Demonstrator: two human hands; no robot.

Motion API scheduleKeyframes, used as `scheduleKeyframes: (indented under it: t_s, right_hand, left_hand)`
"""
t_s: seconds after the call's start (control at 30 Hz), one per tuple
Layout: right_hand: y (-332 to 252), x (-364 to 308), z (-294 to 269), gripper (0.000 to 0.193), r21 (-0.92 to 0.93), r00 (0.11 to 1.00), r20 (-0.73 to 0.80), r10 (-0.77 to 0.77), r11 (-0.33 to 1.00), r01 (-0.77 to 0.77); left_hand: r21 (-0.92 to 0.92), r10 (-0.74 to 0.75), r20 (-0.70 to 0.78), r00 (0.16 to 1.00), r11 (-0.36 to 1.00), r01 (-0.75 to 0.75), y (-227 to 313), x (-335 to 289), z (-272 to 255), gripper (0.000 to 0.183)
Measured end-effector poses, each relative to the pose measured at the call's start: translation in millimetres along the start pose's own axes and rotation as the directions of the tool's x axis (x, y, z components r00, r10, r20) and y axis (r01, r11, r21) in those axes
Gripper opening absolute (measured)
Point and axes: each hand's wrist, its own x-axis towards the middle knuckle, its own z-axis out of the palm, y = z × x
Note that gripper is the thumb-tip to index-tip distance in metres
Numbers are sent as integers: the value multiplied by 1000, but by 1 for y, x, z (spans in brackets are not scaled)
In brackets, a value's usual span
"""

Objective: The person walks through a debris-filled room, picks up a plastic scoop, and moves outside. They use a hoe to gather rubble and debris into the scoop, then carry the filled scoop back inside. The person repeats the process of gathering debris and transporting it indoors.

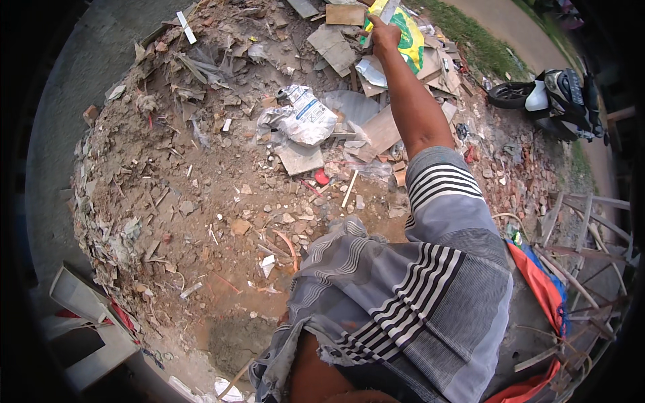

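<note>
My right arm stretches far forward over the rubble heap. At the top of the view, my right hand (383, 35) is closed on a flat, light grey strip (389, 9), whose far end is cut off by the picture's edge. Under and beside that hand lies a yellow and green plastic sack (411, 44). Broken flat boards or tiles (332, 48) lie to its left, with a wooden-looking piece (345, 15) close by. My left hand is out of view; bare skin shows below the striped shirt at the lower edge.
A crumpled white bag (302, 115) lies mid-heap near a red round lid (322, 176). A motorbike (557, 97) stands at the right. Orange sheeting (537, 275) and a tangle of wooden poles (591, 235) are at the lower right. A pale frame (91, 322) stands lower left.
</note>
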Motion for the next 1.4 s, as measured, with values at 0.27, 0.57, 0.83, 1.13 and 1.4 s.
scheduleKeyframes:
  t_s: [0.27, 0.57, 0.83, 1.13, 1.4]
  right_hand:
    - [218, -166, -48, 44, -719, 972, 168, 167, 695, 5]
    - [294, -330, -91, 44, -912, 610, 346, 713, 409, 39]
    - [311, -448, -86, 68, -863, 415, 406, 814, 192, 467]
    - [330, -511, -104, 70, -749, 328, 490, 807, 197, 633]
    - [345, -549, -59, 51, -709, 270, 515, 814, 227, 668]
  left_hand:
    - [17, -35, -1, 999, 999, 35, -26, 3, 12, 33]
    - [-578, -88, -190, 978, 815, -39, -25, -75, 44, 30]
    - [-364, -144, -170, 975, 929, 73, -131, -131, 132, 34]
    - [-483, -319, -75, 945, 841, 245, -209, -203, 215, 20]
    - [-779, -265, -370, 890, 610, -142, -167, -209, 195, 16]
